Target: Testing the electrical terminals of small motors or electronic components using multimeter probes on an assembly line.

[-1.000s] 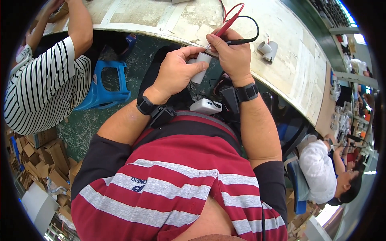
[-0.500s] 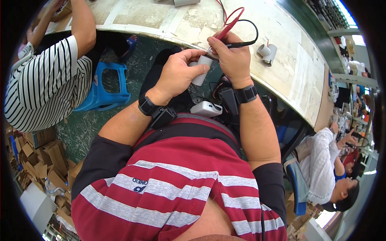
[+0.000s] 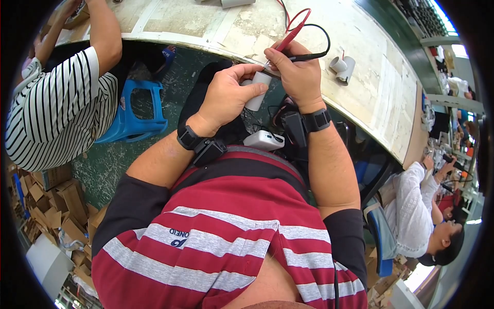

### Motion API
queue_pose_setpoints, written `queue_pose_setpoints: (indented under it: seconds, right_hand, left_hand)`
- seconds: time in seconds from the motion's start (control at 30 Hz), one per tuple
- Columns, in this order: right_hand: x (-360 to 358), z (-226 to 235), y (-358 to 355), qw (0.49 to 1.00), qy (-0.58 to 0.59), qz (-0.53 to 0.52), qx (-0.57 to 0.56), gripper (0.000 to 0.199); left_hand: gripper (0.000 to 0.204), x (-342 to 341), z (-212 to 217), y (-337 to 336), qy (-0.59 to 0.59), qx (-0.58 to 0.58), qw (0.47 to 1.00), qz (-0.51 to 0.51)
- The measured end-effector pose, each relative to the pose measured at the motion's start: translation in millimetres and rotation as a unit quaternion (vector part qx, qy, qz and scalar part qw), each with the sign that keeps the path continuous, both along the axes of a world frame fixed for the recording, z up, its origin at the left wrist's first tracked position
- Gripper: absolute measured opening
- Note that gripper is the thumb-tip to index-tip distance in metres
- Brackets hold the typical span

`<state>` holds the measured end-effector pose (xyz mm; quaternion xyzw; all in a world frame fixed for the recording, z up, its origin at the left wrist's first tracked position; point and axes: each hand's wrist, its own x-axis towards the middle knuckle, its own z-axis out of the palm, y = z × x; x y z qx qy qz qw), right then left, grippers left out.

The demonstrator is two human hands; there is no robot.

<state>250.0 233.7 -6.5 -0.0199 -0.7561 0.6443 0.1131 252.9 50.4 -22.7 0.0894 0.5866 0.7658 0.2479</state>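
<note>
My left hand [image 3: 229, 95] grips a small white cylindrical part [image 3: 257, 91] just off the near edge of the worn workbench [image 3: 221, 23]. My right hand [image 3: 296, 72] holds a red test probe [image 3: 285, 39] and a black one [image 3: 311, 55] together, their tips pressed on the top end of the white part. The red and black leads loop away over the bench. Both wrists wear black bands.
Two more white cylinders [image 3: 342, 67] lie on the bench to the right. A small white box [image 3: 265, 139] sits at my waist. A person in a striped shirt [image 3: 56, 108] sits left by a blue stool [image 3: 136, 110]; another in white [image 3: 411, 206] sits right. Cardboard boxes [image 3: 56, 201] are piled lower left.
Both hands with the white part and probes stay together in the same grip, shifting only slightly. The person at right has leaned a little lower.
</note>
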Motion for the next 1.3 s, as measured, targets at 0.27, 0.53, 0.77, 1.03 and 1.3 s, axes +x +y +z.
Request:
queue_pose_setpoints:
  seconds: [0.27,0.53,0.77,1.03,1.3]
  right_hand:
    - [3.2,-1.1,1.6,1.000,0.017,0.021,-0.004,0.016]
    - [1.0,-0.2,1.4,1.000,0.003,0.019,-0.013,0.017]
    - [1.2,-0.1,1.5,0.999,-0.003,0.018,-0.026,0.017]
    - [1.2,0.0,2.2,0.999,-0.002,0.020,-0.025,0.017]
    - [0.7,-0.4,0.2,1.000,0.001,0.014,-0.023,0.016]
  left_hand:
    - [0.040,-0.6,-1.7,0.5,0.000,0.006,1.000,0.005]
    - [0.040,-0.8,0.4,0.3,-0.005,0.010,1.000,0.002]
    - [0.041,-1.3,-1.1,-0.4,-0.017,0.022,1.000,-0.001]
    - [0.040,-3.5,-4.3,-0.8,-0.019,0.038,0.999,-0.010]
    - [0.041,-4.3,-5.5,-1.2,-0.022,0.037,0.999,-0.011]
